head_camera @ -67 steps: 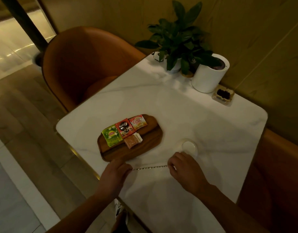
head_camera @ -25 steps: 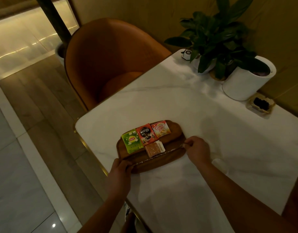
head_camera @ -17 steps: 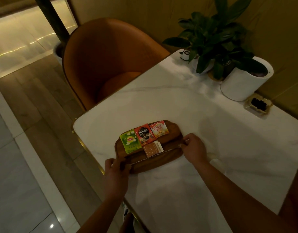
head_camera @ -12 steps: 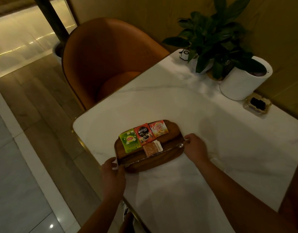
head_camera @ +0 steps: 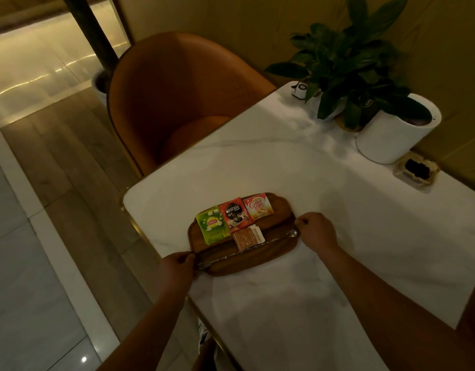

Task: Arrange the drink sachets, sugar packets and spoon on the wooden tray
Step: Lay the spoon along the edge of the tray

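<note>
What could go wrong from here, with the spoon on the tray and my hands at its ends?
1. The spoon lies loose along the wooden tray's near side, partly over a sugar packet. A nudge from the left hand or right hand could roll it off.
2. The tray sits close to the table's left edge, so a push that way might tip it over.
3. The sachets lie loose, and a jolt may break their row.
</note>
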A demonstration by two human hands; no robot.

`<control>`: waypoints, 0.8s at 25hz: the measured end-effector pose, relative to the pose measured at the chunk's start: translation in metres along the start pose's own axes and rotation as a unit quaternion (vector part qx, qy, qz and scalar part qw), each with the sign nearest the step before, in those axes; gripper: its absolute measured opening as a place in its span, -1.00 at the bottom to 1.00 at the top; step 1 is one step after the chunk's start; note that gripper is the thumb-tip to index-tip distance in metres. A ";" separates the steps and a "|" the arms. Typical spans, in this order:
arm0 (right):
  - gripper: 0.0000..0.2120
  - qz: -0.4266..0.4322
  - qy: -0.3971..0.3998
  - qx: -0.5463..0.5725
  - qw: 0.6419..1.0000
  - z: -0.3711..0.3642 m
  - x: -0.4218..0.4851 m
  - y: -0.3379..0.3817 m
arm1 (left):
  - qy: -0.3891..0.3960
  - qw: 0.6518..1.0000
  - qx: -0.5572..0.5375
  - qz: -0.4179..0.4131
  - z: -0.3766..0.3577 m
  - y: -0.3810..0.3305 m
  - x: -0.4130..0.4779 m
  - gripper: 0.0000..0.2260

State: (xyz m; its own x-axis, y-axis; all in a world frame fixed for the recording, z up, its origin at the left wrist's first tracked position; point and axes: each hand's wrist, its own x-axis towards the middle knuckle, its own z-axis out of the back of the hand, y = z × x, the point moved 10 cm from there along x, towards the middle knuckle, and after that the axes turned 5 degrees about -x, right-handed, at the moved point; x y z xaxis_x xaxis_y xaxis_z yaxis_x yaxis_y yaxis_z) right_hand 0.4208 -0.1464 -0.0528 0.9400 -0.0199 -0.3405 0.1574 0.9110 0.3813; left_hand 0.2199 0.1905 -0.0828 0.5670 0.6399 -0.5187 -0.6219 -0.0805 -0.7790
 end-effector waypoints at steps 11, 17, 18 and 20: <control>-0.77 -0.011 -0.005 -0.004 1.000 -0.002 0.003 0.004 | 0.005 1.000 0.006 0.014 -0.002 0.002 0.009 -0.79; -0.79 -0.005 -0.001 -0.021 1.000 -0.003 0.005 0.006 | 0.007 1.000 0.020 0.010 0.002 -0.001 0.015 -0.60; -0.79 -0.006 -0.001 -0.018 1.000 -0.003 0.005 0.007 | 0.008 1.000 0.020 0.010 0.003 -0.002 0.016 -0.61; -0.80 -0.012 -0.005 -0.004 1.000 -0.003 0.005 0.008 | 0.009 1.000 0.012 0.009 0.006 -0.010 0.019 -0.72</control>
State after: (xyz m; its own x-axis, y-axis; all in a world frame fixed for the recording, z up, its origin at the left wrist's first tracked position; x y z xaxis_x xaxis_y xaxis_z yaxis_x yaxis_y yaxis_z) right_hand 0.4258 -0.1379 -0.0535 0.9392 -0.0463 -0.3402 0.1776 0.9136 0.3659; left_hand 0.2338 0.2081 -0.0829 0.5651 0.6239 -0.5399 -0.6453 -0.0735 -0.7604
